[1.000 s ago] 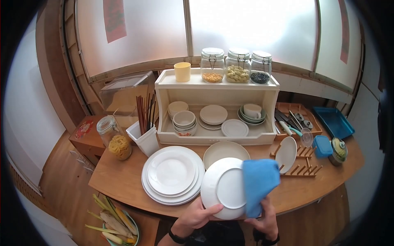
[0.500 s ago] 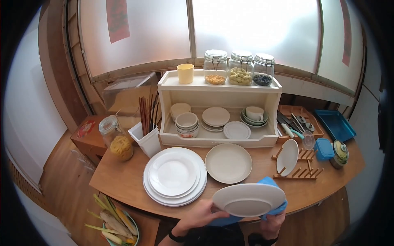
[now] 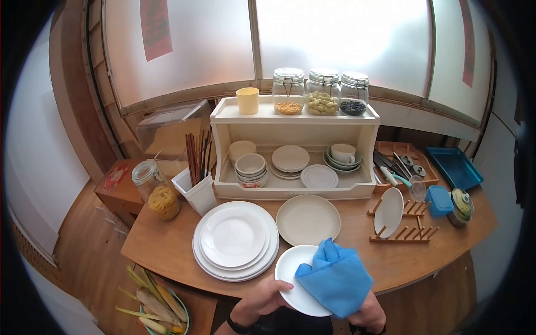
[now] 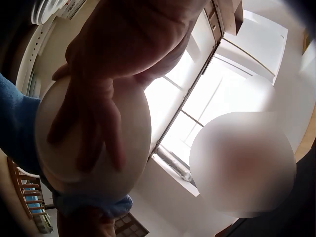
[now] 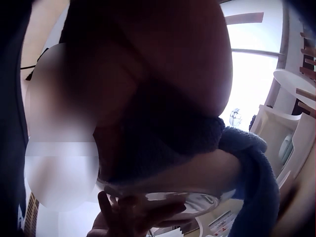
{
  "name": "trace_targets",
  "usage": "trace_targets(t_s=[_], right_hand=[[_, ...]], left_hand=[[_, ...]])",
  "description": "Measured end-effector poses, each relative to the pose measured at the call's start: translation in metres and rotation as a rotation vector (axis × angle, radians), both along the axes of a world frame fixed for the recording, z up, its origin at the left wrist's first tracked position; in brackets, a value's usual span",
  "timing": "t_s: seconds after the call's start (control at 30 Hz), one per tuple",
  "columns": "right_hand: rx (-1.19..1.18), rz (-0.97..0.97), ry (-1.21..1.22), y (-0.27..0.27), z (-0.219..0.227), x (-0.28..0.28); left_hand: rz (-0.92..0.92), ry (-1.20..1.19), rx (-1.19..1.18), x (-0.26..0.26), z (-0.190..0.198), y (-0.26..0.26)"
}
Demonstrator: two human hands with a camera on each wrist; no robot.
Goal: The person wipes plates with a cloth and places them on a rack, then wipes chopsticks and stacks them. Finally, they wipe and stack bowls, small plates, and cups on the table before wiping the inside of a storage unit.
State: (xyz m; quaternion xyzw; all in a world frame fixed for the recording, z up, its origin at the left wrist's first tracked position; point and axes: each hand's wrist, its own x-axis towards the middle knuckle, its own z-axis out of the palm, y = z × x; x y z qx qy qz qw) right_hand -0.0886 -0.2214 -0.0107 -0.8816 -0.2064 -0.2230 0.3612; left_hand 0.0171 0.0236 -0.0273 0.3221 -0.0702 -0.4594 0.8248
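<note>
white plate (image 3: pixel 301 298) in hand, held out over the near edge of the tabletop (image 3: pixel 357 229). left hand (image 3: pixel 265 298) grips its left side: thumb over the upper face, the other fingers (image 4: pixel 111 133) spread along the underside. right hand (image 3: pixel 368 315) holds blue cloth (image 3: pixel 338 279) against the plate's right side; its fingers are mostly hidden by the fabric, so their exact curl is hard to make out. cloth bunched, a peak of it standing up, covering the right part of the plate. just beyond the fingers, a beige plate (image 3: pixel 308 220) lies flat. forward and left of the left fingers: stack of larger white plates (image 3: pixel 233 237), then white container (image 3: pixel 200 195) of chopsticks (image 3: pixel 198 156), tilted, and glass jar (image 3: pixel 162 201) of pasta. low to the left, below tabletop height, basket (image 3: pixel 188 318) of vegetables. forward and right of the right fingers: wooden rack (image 3: pixel 385 240) with one oval dish (image 3: pixel 389 212) upright in it. farthest ahead of both hands, white shelf (image 3: pixel 296 193) of bowls and plates, yellow cup (image 3: pixel 247 100) on top.
</note>
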Motion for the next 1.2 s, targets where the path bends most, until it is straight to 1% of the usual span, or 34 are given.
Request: trace_targets(t_s=[0.03,0.13,0.23,0.27,0.37,0.4,0.5,0.53,0.57,0.6,0.63,0.67,0.7,0.73,0.77,0.8,0.83,0.87,0.97,1.0,1.07,1.1,1.13,1.2], right_hand=[[0.014,0.028,0.021,0.003,0.002,0.001],[0.117,0.142,0.107,0.013,0.006,0.002],[0.24,0.236,0.178,0.026,0.009,0.002],[0.269,0.243,0.186,0.03,0.01,0.002],[0.292,0.175,0.162,0.035,0.012,0.004],[0.233,0.102,0.143,0.033,0.011,0.005],[0.048,-0.115,0.09,0.019,0.006,0.007],[-0.069,-0.197,-0.004,0.011,0.0,0.008],[-0.043,-0.238,0.02,0.008,0.0,0.008],[-0.016,-0.28,0.044,0.005,0.001,0.008],[0.012,-0.32,0.068,0.003,0.001,0.008],[-0.062,-0.334,0.059,-0.004,-0.006,0.009],[-0.225,-0.37,0.128,-0.013,-0.023,0.009],[-0.388,-0.404,0.199,-0.02,-0.044,0.008],[-0.552,-0.435,0.27,-0.021,-0.05,0.008],[-0.485,-0.414,0.271,-0.02,-0.049,0.005],[-0.418,-0.395,0.27,-0.016,-0.037,0.001],[-0.351,-0.376,0.27,-0.014,-0.025,-0.003],[-0.188,-0.436,0.238,-0.019,-0.001,-0.017],[-0.237,-0.457,0.168,-0.024,0.003,-0.021],[0.239,-0.361,0.381,-0.022,0.017,-0.031],[0.478,-0.305,0.481,-0.021,0.02,-0.034],[0.78,-0.091,0.448,-0.019,0.01,-0.034],[0.912,-0.212,0.361,-0.011,-0.01,-0.03]], left_hand=[[0.017,0.044,-0.004,-0.002,-0.003,0.0],[0.025,-0.178,0.074,-0.006,-0.01,0.003],[-0.126,-0.589,0.341,-0.008,-0.002,0.007],[-0.275,-0.616,0.413,-0.008,0.012,0.007],[-0.215,-0.72,0.33,-0.007,-0.003,0.011],[-0.192,-0.701,0.336,-0.009,-0.003,0.014],[-0.118,-0.634,0.35,-0.015,0.019,0.022],[-0.087,-0.602,0.352,-0.014,0.024,0.029],[-0.055,-0.571,0.355,-0.014,0.028,0.032],[0.109,-0.502,0.342,-0.02,0.027,0.033],[0.173,-0.431,0.283,-0.019,0.024,0.037],[0.238,-0.36,0.225,-0.016,0.02,0.044],[0.303,-0.289,0.167,-0.013,0.019,0.047],[0.437,-0.199,0.092,-0.014,0.022,0.046],[0.514,-0.167,0.113,-0.014,0.028,0.042],[0.59,-0.134,0.135,-0.014,0.036,0.036],[0.666,-0.101,0.156,-0.014,0.041,0.031],[0.684,-0.096,0.123,-0.014,0.041,0.028],[0.641,-0.12,0.138,-0.016,0.04,0.018],[0.589,-0.142,0.145,-0.017,0.039,0.013],[0.487,-0.183,0.156,-0.016,0.037,-0.002],[0.397,-0.214,0.15,-0.015,0.035,-0.011],[0.307,-0.243,0.144,-0.014,0.032,-0.02],[0.155,-0.324,0.148,-0.013,0.026,-0.041]])
